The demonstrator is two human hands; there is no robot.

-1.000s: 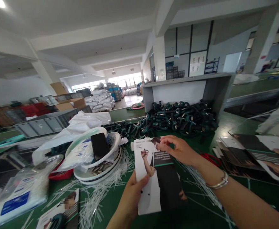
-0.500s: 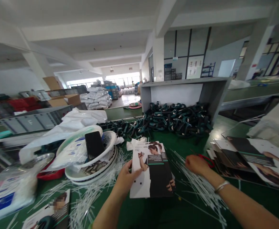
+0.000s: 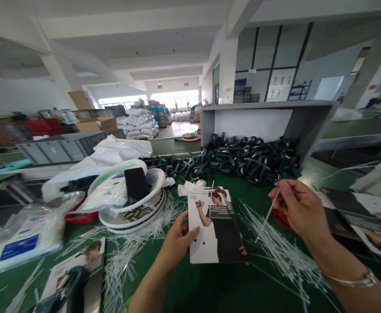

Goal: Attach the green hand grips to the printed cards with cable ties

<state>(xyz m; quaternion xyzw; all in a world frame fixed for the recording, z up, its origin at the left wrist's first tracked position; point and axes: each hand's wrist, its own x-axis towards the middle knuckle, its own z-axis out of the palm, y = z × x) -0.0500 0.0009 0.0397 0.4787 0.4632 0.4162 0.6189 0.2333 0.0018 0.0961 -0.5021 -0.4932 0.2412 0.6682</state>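
Note:
My left hand (image 3: 177, 239) pinches a small stack of printed cards (image 3: 223, 245) by its left edge, thumb on the front face. The cards stand tilted toward me, a picture of a person on the top one. Between the thumb and fingertips of my right hand (image 3: 303, 211) is a thin white cable tie (image 3: 269, 215), slanting down to the left. Under it spreads a loose heap of cable ties (image 3: 285, 254). Red scissor-like handles (image 3: 281, 219) show partly behind my right hand. At lower left, a dark green hand grip trainer (image 3: 71, 289) lies on another card (image 3: 92, 265).
A grey box on its side (image 3: 314, 130) spills dark grip trainers (image 3: 242, 158) across the green table. To the left stand white basins (image 3: 112, 217) with metal parts, a phone (image 3: 136, 184) and a plastic bag (image 3: 30, 241). More printed cards (image 3: 366, 221) are stacked at right.
My right hand has risen from the heap, lifting a cable tie. The left hand still holds the cards. The whole view has shifted a little.

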